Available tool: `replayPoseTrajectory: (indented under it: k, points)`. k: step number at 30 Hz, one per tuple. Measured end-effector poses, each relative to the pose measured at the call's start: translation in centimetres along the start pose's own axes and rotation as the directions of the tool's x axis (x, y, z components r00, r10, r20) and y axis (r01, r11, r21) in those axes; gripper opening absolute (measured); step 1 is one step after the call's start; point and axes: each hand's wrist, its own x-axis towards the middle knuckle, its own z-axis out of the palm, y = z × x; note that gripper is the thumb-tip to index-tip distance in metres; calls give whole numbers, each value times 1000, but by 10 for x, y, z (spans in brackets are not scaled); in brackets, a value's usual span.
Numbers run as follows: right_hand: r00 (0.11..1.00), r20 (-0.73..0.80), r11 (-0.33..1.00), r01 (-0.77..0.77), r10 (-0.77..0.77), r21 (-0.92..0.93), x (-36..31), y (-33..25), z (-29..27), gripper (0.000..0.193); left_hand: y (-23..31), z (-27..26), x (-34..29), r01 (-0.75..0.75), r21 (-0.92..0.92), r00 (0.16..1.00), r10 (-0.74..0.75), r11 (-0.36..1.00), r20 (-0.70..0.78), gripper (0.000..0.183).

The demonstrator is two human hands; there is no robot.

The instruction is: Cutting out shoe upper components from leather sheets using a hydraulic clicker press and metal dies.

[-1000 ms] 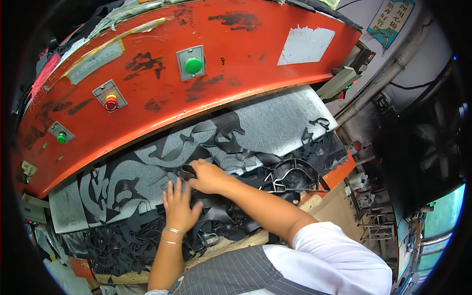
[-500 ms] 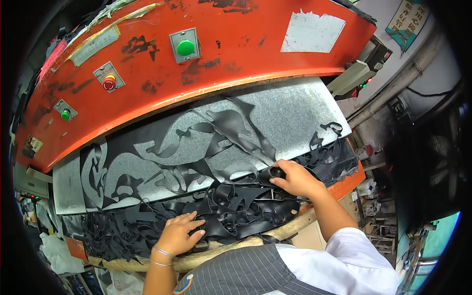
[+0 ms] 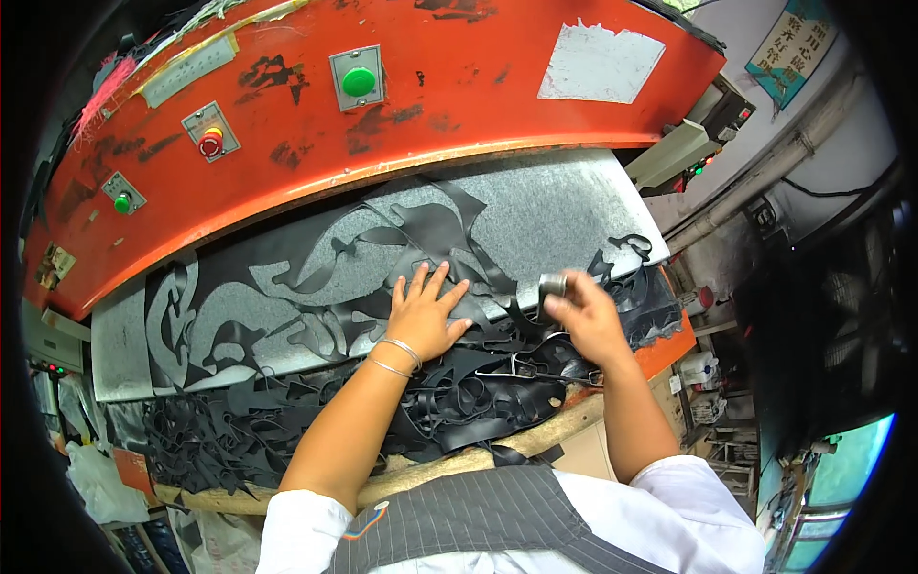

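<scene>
Black sheet (image 3: 435, 228), cut full of big curvy holes, lies on the grey board (image 3: 545, 210) that sticks out from under the red machine (image 3: 287, 124). I can't tell if it is all one piece. The left hand (image 3: 426, 311) rests on it near the board's front edge, fingers spread wide and gripping nothing that shows. The right hand (image 3: 588, 320) is just past the sheet's right part, with its fingers bent around a small dark curved thing (image 3: 552, 285); what it is, I can't tell. A messy heap of black scraps (image 3: 249, 430) sits in front of the board. The step looks like pressing the sheet down while the other hand handles the small thing. I think the next move calls for a flat left palm, because the thin strips look floppy and could snag.
</scene>
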Motion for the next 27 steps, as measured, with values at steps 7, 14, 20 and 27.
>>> replayPoseTrajectory:
  k: [7,14,20,27]
  points:
    - [955,48,795,269,-291,-544,98,-12,98,47,-13,3,-7,-1,-203,990,-27,979,-137,51]
    - [953,13,633,210,-301,-745,144,35,165,60,-57,-15,-11,213,-141,936,-244,967,-255,24]
    - [871,-32,698,371,-491,-612,127,62,157,63,-75,-25,-38,202,-283,973,-226,938,-55,12]
    - [866,-34,697,377,-499,-610,144,52,161,60,-74,-40,-78,223,-449,961,-273,865,-49,11]
